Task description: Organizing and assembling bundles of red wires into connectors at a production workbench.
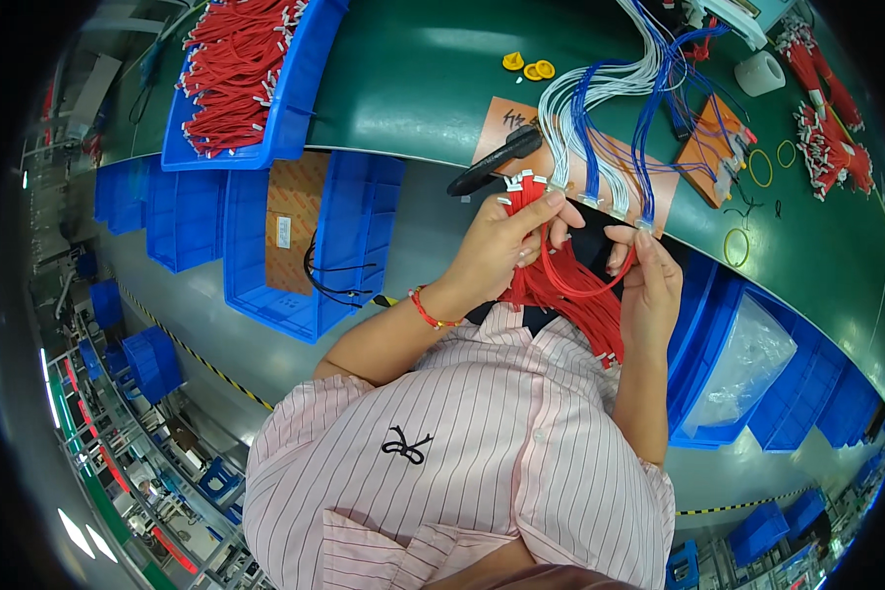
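Observation:
My left hand [509,236] is closed at the table's front edge, beside the white connector ends of a bundle of red cables [560,285]. The bundle hangs down over my lap, and one red cable loops from my left hand across to my right. My right hand [651,280] pinches that cable's end, close to the connector at the end of a blue cable [644,147]. Whether the two ends touch, I cannot tell. White cables [556,108] run down the table to connectors between my hands. A black handle-shaped object [492,162] lies left of them.
A blue bin [300,69] of red cables stands at the table's far left. An orange block [713,152], a white roll [759,74], yellow bands [736,248] and more red cables [821,147] lie to the right. Blue crates [275,295] stand below the table edge.

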`<act>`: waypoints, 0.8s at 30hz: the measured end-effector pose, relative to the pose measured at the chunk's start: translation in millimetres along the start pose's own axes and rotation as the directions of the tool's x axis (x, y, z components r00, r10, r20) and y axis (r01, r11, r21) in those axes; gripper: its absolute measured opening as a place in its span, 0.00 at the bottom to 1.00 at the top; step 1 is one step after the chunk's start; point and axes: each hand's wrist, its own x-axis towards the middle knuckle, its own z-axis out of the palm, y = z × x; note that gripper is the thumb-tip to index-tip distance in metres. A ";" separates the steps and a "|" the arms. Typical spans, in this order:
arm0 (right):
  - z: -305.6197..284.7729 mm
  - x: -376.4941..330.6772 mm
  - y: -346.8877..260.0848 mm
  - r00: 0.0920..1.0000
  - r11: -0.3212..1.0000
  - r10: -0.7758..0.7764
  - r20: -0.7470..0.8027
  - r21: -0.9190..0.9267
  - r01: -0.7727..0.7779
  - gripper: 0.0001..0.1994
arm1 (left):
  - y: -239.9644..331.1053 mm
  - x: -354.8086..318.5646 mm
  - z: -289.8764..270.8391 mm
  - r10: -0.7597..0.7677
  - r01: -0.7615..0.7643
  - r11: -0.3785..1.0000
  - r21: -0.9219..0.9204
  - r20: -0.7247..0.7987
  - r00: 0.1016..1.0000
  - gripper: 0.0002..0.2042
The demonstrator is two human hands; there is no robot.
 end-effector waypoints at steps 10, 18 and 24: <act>-21.7 -9.7 4.5 0.966 0.935 0.041 0.256 -0.350 0.053 0.14 | 18.0 -27.5 -23.7 0.027 0.057 0.966 -0.250 0.321 0.947 0.17; -15.9 5.3 48.1 0.960 0.448 0.007 0.281 -0.859 0.248 0.06 | 61.2 -50.9 -48.3 0.074 -0.065 0.997 -0.042 0.276 0.958 0.15; -26.0 -4.3 41.1 0.993 0.678 -0.002 0.119 -0.729 0.089 0.05 | 55.5 -49.9 -38.8 -0.065 -0.019 0.894 0.449 0.171 0.983 0.20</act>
